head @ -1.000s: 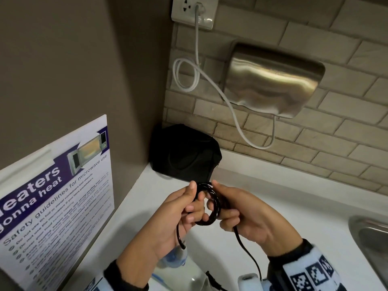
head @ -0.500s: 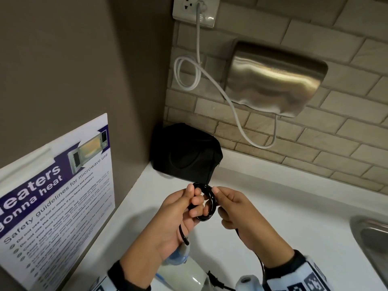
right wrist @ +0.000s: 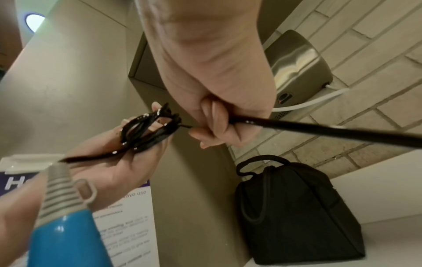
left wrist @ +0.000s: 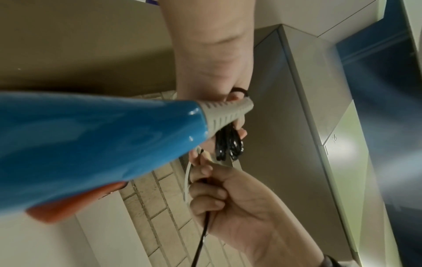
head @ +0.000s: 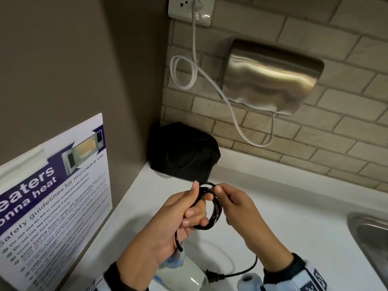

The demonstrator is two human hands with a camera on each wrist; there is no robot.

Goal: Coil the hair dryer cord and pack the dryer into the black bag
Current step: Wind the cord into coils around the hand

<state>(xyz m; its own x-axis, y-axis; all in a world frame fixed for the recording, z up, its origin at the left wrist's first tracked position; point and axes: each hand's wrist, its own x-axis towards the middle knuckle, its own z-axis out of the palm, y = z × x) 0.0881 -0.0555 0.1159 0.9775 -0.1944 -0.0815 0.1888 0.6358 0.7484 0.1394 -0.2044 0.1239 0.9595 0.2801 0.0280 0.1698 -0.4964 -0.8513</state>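
The left hand (head: 180,219) holds the coil (head: 207,206) of black cord above the counter (head: 273,206), fingers curled through the loops and thumb on top. The right hand (head: 235,208) pinches the cord at the coil's top, and its curled fingers (right wrist: 217,119) close round the free run, which goes down to the plug (head: 212,277) hanging near the lower edge of the head view.

The dryer (left wrist: 91,140), blue with a grey strain relief, hangs under the left hand; the head view shows only its pale top, cut off by the frame, and its nozzle end cannot be made out.

The bag (head: 182,154) stands in the corner, against the brown side wall and the brick wall, well apart from the hands. Whether its zip is open cannot be told.

Bare counter runs from the hands to the bag and rightward to the sink (head: 369,238), whose rim is cut by the frame. The poster (head: 56,198) leans along the left wall, close beside the left forearm. Above the bag, a white cable (head: 231,106) loops from the socket (head: 189,7) to the wall dryer (head: 270,74)
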